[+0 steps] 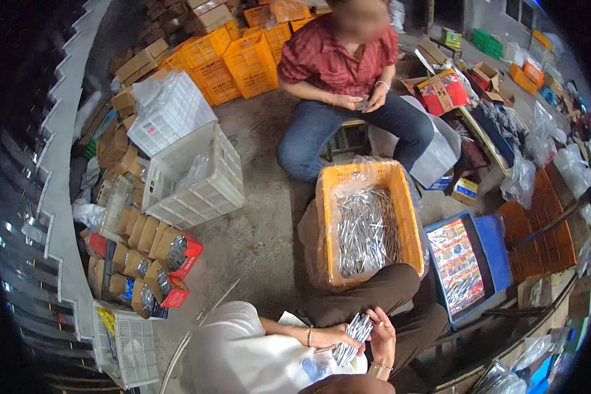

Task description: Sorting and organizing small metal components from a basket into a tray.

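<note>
Silvery packets [351, 336] seemingly gripped between left hand [331, 336] and upright right hand [382, 340]

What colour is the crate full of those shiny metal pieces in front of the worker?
Orange crate, lined with clear plastic; seen best in the head view.

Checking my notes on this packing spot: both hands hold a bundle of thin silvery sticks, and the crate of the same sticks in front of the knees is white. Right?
Not quite. The head view shows both hands, left and right, on the bundle, but the crate is orange, not white.
</note>
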The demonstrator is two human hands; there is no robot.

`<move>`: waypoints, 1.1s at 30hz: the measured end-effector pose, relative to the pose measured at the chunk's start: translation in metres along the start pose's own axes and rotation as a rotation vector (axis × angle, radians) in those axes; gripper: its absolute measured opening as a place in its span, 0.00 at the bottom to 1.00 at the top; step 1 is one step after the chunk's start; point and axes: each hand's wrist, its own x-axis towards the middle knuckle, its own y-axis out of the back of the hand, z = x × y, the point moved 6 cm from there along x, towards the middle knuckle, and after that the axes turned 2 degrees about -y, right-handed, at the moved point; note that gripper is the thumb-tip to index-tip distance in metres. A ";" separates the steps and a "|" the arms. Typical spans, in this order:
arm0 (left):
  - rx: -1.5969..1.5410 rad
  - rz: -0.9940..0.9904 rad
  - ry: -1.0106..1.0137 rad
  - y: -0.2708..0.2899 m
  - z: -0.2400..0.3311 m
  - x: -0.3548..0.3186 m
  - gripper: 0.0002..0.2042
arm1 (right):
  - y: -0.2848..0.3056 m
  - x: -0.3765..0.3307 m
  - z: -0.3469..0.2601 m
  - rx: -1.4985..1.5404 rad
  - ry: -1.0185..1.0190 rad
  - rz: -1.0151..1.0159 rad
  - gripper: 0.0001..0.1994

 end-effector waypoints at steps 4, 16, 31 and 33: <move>-0.031 0.026 0.017 0.000 0.001 -0.001 0.17 | 0.000 0.000 0.000 -0.001 -0.015 0.002 0.23; -0.045 0.013 0.072 0.005 -0.008 0.005 0.18 | 0.003 -0.003 -0.006 -0.031 -0.006 0.008 0.16; -0.002 0.007 0.043 0.005 -0.009 0.004 0.14 | 0.010 0.002 0.006 -0.010 0.041 -0.009 0.08; -0.022 0.003 0.022 0.006 -0.011 0.003 0.14 | 0.011 0.003 0.009 -0.006 0.034 -0.010 0.08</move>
